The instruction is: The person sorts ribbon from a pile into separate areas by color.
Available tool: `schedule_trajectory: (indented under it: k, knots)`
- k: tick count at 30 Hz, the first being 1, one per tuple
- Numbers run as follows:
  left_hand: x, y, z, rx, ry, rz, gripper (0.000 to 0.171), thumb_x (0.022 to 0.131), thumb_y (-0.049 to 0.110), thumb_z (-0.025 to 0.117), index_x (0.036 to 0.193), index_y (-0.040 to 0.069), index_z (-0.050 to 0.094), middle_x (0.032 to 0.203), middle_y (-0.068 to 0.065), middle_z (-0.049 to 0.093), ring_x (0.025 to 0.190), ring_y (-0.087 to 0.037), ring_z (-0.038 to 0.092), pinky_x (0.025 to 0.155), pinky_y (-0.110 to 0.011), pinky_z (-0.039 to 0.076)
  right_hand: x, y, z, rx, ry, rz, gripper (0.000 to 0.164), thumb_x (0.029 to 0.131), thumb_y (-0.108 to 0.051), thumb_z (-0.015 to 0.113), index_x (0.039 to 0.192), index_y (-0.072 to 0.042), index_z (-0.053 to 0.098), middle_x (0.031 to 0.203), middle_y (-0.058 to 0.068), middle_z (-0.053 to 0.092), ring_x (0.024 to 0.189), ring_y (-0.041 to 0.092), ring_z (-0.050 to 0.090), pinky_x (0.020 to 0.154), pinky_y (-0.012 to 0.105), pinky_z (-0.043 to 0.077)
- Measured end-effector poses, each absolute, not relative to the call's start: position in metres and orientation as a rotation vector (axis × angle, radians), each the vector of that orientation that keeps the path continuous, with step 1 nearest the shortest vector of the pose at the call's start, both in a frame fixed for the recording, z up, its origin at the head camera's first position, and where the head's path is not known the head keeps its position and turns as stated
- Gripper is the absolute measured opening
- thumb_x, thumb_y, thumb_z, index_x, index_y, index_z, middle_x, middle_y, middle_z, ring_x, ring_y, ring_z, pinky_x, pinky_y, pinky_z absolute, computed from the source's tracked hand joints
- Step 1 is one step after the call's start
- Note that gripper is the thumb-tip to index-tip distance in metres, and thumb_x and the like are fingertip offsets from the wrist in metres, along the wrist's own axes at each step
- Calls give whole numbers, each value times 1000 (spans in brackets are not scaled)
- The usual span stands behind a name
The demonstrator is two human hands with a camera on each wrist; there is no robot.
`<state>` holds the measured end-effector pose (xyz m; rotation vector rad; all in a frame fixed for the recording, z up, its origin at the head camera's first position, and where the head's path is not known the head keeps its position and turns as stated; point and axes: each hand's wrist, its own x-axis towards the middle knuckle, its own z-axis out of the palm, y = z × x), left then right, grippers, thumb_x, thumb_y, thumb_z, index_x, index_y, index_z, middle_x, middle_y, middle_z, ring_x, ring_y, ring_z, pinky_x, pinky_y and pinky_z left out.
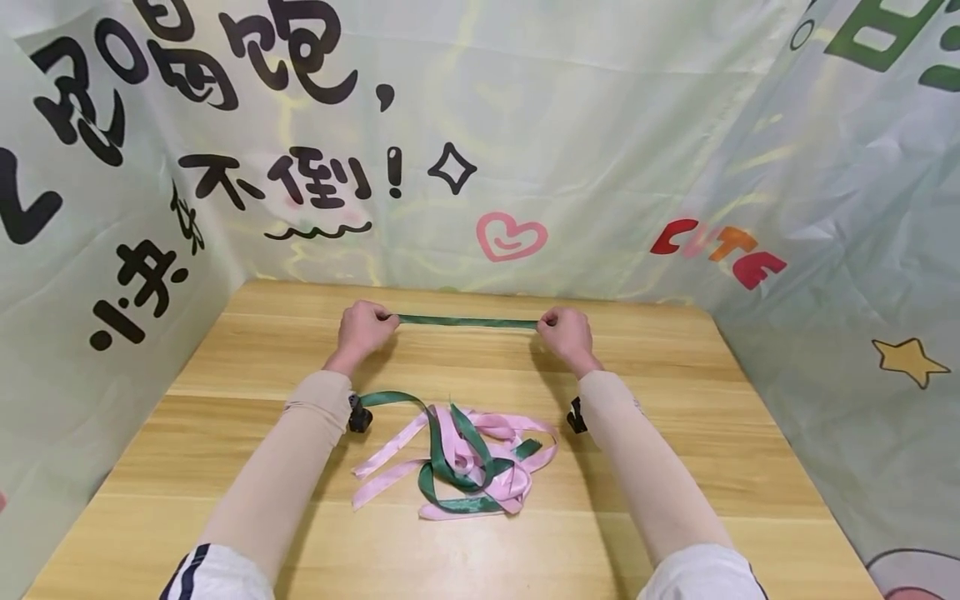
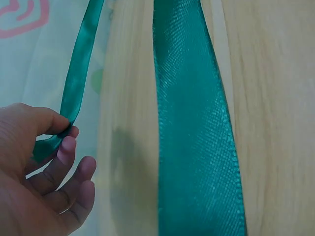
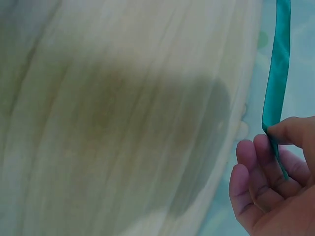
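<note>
A green satin ribbon (image 1: 467,321) runs stretched nearly straight between both hands over the far part of the table. My left hand (image 1: 363,330) pinches it between thumb and fingers at the left. At the other end my right hand (image 1: 567,335) pinches the ribbon, and in the right wrist view a short tail of ribbon (image 3: 279,157) hangs over the fingers. Another length of green ribbon (image 2: 197,123) passes close to the left wrist camera. Between the forearms, a loose heap of pink ribbon (image 1: 390,481) lies tangled with green ribbon loops (image 1: 468,505).
The wooden table (image 1: 465,558) has printed cloth (image 1: 600,125) hanging behind it and at both sides. Small black cameras sit at the wrists, the left one (image 1: 360,414) close to the green ribbon.
</note>
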<state>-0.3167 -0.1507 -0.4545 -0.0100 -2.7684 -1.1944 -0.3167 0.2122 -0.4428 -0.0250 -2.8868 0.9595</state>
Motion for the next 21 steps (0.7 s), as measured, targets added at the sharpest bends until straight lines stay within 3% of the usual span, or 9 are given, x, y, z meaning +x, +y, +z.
schedule_trajectory:
  k: [6,14,21]
  knots:
    - [-323,-157,-459,83,-2802,-1149,34,100,28,68,74,8,74,60,1,64,60,-21,50,64,-36,38,-323,210,-447,-67,-2909,974,22,102,-18,58,111,-6,75,108,15,75,82,25,63,75,38,51]
    - [-337,-151,-465,134,-2788,-1158,30,100,31,69,82,9,78,81,-7,77,76,-26,63,68,-35,43,-332,213,-452,-79,-2858,1036,23,101,-17,59,109,-3,76,107,17,76,87,29,66,80,42,53]
    - [-341,-146,-474,188,-2789,-1166,28,100,33,68,91,9,79,99,-12,79,92,-33,70,80,-46,53,-338,210,-462,-122,-2858,1040,22,100,-17,60,108,-3,76,110,17,75,91,30,64,81,42,53]
